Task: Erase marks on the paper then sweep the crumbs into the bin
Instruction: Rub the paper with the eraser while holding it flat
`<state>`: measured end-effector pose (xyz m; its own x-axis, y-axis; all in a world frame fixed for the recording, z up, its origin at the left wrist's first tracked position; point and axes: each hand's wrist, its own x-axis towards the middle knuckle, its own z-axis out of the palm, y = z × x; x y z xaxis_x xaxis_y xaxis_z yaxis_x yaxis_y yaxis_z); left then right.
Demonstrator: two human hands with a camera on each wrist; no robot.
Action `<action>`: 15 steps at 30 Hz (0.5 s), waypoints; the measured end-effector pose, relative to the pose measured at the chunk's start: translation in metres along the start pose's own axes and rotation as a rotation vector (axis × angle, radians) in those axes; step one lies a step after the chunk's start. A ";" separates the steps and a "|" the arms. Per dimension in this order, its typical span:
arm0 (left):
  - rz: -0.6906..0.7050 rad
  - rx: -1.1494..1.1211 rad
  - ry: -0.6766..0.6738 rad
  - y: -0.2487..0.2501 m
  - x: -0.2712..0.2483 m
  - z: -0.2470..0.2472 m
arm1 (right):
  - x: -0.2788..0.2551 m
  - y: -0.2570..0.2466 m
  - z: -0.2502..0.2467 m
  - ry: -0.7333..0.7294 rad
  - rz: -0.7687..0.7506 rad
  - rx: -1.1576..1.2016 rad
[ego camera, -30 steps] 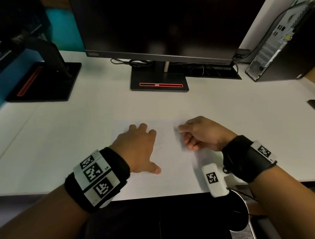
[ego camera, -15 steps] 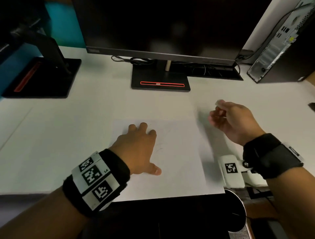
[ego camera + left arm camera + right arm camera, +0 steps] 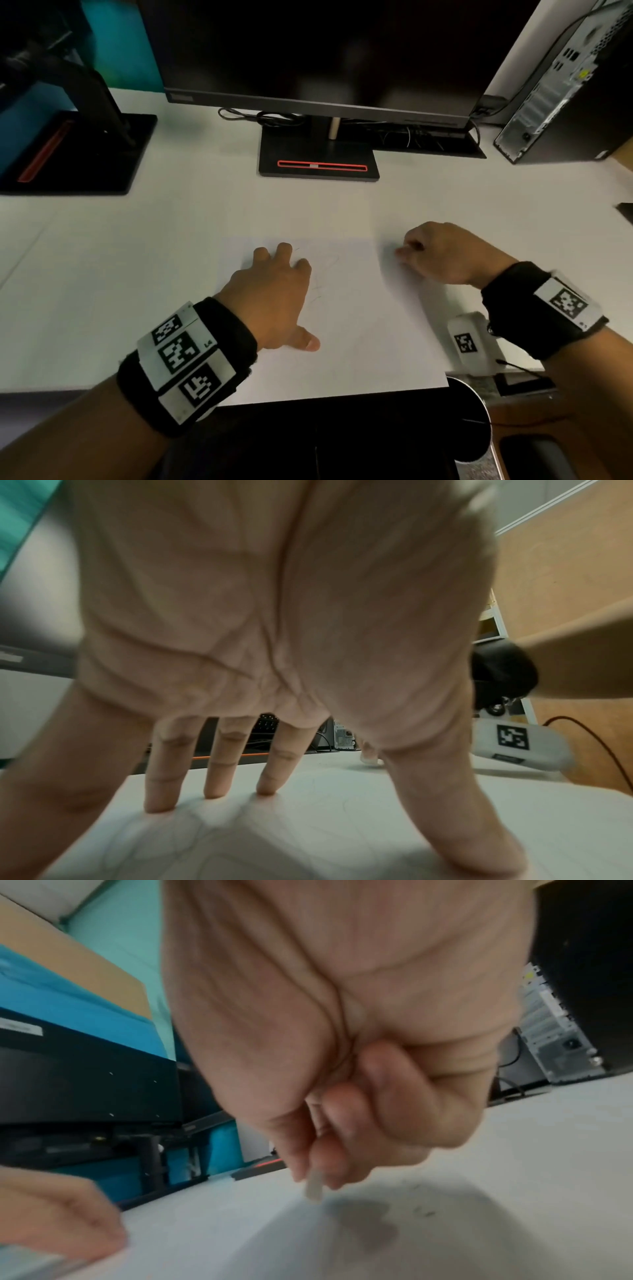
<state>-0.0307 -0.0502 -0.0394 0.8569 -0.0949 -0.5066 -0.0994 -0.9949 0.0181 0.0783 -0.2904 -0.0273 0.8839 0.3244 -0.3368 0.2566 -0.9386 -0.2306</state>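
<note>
A white sheet of paper [image 3: 359, 325] with faint pencil lines lies at the desk's front edge. My left hand [image 3: 274, 294] presses flat on its left part, fingers spread and straight [image 3: 212, 777]. My right hand [image 3: 435, 253] hovers low at the paper's upper right corner, fingers curled, pinching a small whitish eraser [image 3: 314, 1190] between thumb and fingertips; the eraser's tip points down just above the surface. Dark crumbs [image 3: 424, 1211] speckle the desk under the right hand. A round bin [image 3: 469, 421] with a metal rim stands below the desk edge at the right.
A monitor on a black base [image 3: 318, 161] stands behind the paper, a second stand [image 3: 78, 150] at the left, a computer tower [image 3: 561, 92] at the back right. Cables lie under the monitor. A white tagged device [image 3: 469, 342] hangs under my right wrist.
My right hand lifted from the paper's middle, swung up to the right with the eraser, and has now come back down at the paper's upper right corner. The left hand stayed put.
</note>
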 end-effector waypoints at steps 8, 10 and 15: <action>0.002 -0.016 0.006 0.000 -0.001 0.001 | -0.019 -0.023 0.031 -0.529 0.203 1.344; 0.005 -0.019 0.008 0.000 -0.001 0.001 | -0.007 -0.007 0.025 -0.206 0.331 1.486; 0.008 -0.040 0.018 -0.002 -0.002 0.002 | -0.006 0.002 0.018 0.225 0.234 1.582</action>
<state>-0.0332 -0.0478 -0.0407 0.8650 -0.1034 -0.4909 -0.0865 -0.9946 0.0571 0.0661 -0.2923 -0.0421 0.9169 0.0419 -0.3968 -0.3987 0.1388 -0.9065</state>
